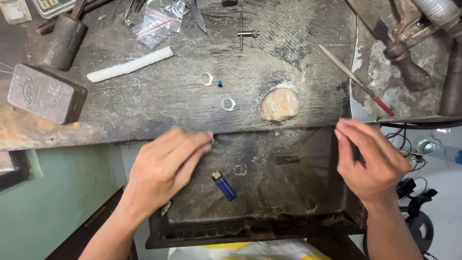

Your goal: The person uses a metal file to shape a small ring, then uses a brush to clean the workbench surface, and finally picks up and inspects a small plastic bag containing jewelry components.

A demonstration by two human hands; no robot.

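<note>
My left hand (166, 166) reaches over the left part of a dark drawer tray (269, 226) below the bench edge. Its fingers are pressed together, and a small silver piece (212, 140) shows at the blurred fingertips. My right hand (373, 161) hangs over the tray's right wall with its fingers bent together. Whether it grips anything is hidden. A blue lighter (224, 186) lies in the tray between my hands. On the worn wooden bench (144, 115) above lie two silver rings (228, 104) (206, 78) and a tiny blue stone (220, 83).
A rounded wooden peg (280, 104) sits at the bench edge. A steel block (45, 94), a hammer (65, 41) and a white stick (130, 64) are at the left. A red-tipped file (356, 79) and wooden-handled tools (409, 67) are at the right. Plastic bags (159, 21) lie at the back.
</note>
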